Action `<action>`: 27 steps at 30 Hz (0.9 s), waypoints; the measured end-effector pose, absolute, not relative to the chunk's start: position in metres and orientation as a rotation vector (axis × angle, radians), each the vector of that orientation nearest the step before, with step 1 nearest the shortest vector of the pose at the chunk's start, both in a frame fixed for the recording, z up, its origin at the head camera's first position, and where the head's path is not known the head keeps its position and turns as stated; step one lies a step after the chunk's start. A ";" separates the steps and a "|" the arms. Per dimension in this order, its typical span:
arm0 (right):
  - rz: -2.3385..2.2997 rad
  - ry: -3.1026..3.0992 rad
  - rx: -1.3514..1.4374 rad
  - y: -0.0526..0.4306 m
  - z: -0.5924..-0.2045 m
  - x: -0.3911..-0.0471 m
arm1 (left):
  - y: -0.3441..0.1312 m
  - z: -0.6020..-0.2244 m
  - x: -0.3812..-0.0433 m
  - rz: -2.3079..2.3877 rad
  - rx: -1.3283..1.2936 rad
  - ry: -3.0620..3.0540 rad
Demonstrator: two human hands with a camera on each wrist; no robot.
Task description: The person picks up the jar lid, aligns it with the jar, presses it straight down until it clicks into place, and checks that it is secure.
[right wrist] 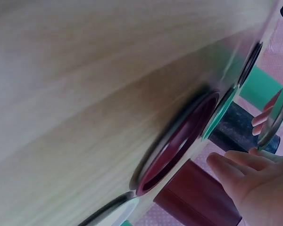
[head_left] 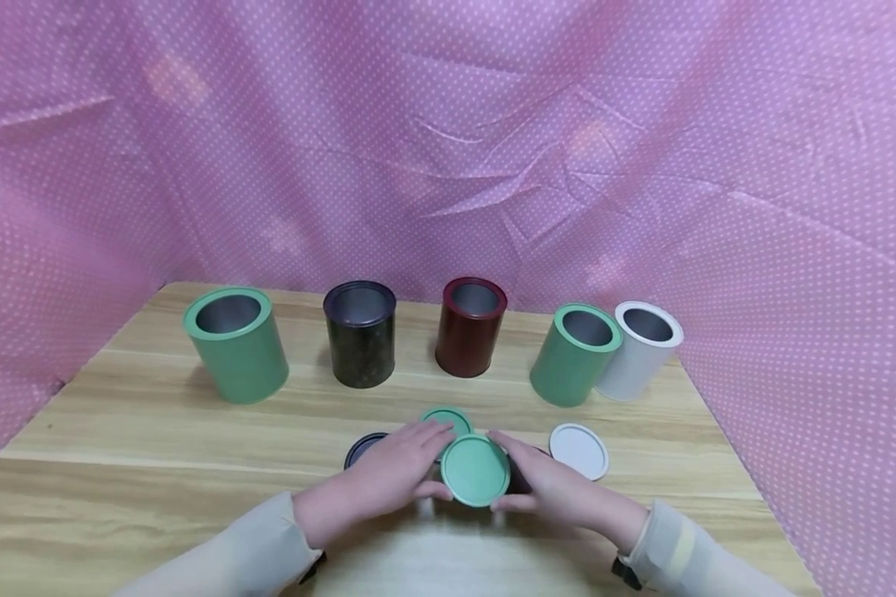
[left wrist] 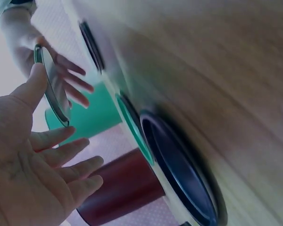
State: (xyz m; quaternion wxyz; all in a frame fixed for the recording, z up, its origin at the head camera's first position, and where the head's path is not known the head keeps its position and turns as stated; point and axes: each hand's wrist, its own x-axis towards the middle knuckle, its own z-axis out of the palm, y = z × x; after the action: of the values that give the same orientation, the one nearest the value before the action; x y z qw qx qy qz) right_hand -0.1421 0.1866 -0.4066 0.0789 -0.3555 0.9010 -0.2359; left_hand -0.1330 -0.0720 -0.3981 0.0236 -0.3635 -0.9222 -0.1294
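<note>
A green round lid is raised above the table between both hands, its flat face toward the head camera. My left hand holds its left edge, with the thumb low on the rim and the fingers spread behind. On the opposite edge, my right hand has its thumb below and its index finger above. Behind the held lid lies a second green lid, partly covered by the left fingers. The black lid is partly hidden by the left hand. Under the right hand, a dark red lid shows in the right wrist view.
A white lid lies right of the right hand. Along the back stand open cans: a green can, a black can, a dark red can, another green can and a white can. Pink dotted cloth hangs behind.
</note>
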 end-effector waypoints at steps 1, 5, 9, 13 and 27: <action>-0.739 2.682 -1.060 0.186 -0.406 -0.143 | -0.074 -0.397 -0.134 -0.431 -1.126 -2.850; -0.850 2.665 -1.052 0.181 -0.403 -0.145 | -0.080 -0.395 -0.136 -0.575 -1.089 -2.853; -0.933 2.657 -1.052 0.175 -0.399 -0.148 | -0.088 -0.393 -0.139 -0.725 -1.045 -2.855; -1.011 2.621 -1.073 0.169 -0.396 -0.150 | -0.094 -0.389 -0.141 -0.857 -1.025 -2.862; -1.202 2.526 -1.166 0.149 -0.386 -0.158 | -0.117 -0.386 -0.141 -1.229 -0.886 -2.845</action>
State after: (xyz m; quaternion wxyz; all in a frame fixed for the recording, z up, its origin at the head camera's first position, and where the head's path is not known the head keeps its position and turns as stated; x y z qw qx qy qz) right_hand -0.1578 0.1492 -0.3859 0.0553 -0.3841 0.8322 -0.3960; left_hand -0.1411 -0.1169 -0.3859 -0.0408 -0.2748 -0.8819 -0.3809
